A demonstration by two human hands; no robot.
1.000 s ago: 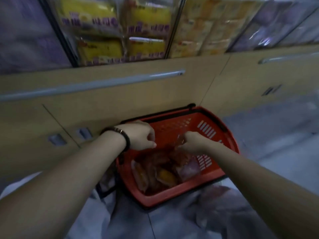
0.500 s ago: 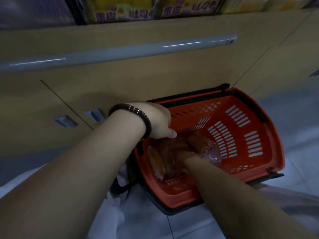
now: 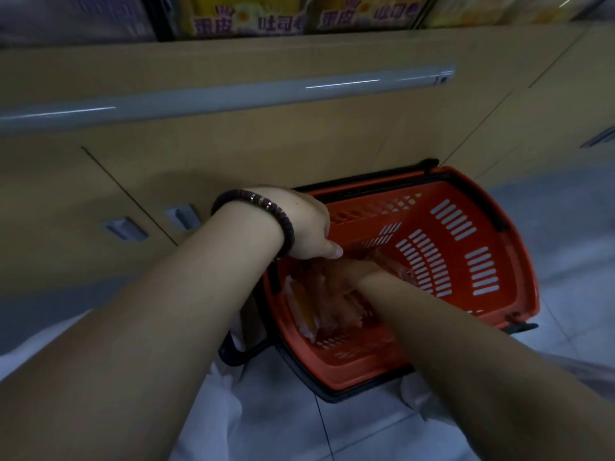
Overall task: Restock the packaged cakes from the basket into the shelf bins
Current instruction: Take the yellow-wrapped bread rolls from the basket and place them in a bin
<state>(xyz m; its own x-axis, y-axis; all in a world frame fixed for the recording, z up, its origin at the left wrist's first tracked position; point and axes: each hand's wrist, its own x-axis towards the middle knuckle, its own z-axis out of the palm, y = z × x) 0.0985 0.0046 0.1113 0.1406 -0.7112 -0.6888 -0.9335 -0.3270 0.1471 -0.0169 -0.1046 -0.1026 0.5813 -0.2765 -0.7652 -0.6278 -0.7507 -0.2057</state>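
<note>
An orange-red plastic basket (image 3: 466,247) sits on the floor against the shelf base. Several clear-wrapped packaged cakes (image 3: 306,307) lie in its left end. My left hand (image 3: 299,224), with a dark bead bracelet at the wrist, reaches over the basket's left rim, fingers curled down onto the packs. My right hand (image 3: 352,277) is deep in the basket among the wrappers; its fingers are hidden by the packs and my left hand. Whether either hand has hold of a pack cannot be made out.
Beige cabinet doors (image 3: 233,154) with a long grey rail (image 3: 213,98) run behind the basket. Yellow packaged goods (image 3: 246,18) fill the shelf bins along the top edge. Grey tiled floor (image 3: 572,261) lies to the right. My pale-clad knees (image 3: 216,410) flank the basket's near end.
The view has dropped and moved closer to the basket. Both hands have gone from above the cakes down into them, the right one deepest.
</note>
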